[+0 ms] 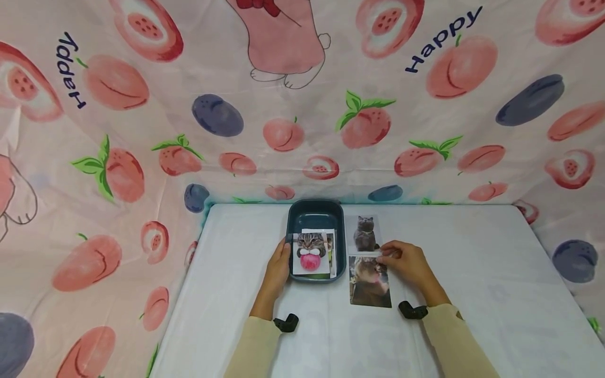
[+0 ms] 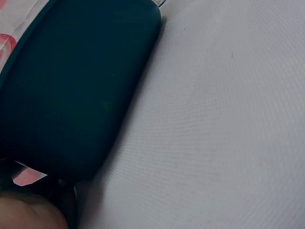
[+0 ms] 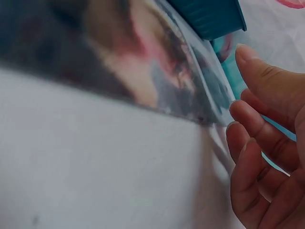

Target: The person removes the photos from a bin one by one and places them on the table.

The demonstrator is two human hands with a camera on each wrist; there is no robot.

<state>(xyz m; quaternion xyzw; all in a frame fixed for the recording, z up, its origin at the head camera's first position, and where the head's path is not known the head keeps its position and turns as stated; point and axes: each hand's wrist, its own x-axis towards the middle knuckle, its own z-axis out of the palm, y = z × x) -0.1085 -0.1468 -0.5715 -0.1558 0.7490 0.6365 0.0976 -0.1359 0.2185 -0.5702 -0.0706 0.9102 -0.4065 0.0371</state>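
A dark teal plastic tray (image 1: 315, 203) stands at the back middle of the table, and my left hand (image 1: 277, 268) grips its left side. Its wall (image 2: 81, 90) fills much of the left wrist view. Several photo cards lie in the tray; the top one, a tabby cat with a pink ball (image 1: 310, 254), overlaps the rest. Right of the tray lie a grey cat card (image 1: 364, 234) and, nearer me, a brown animal card (image 1: 370, 286). My right hand (image 1: 405, 261) is at the right edges of these two cards. In the right wrist view its thumb (image 3: 267, 78) is apart from its loosely bent fingers.
A white cloth (image 1: 491, 294) covers the table. Behind and to the left hangs a pink curtain (image 1: 302, 110) with fruit prints. Black wrist devices sit at the left cuff (image 1: 286, 323) and the right cuff (image 1: 413, 310).
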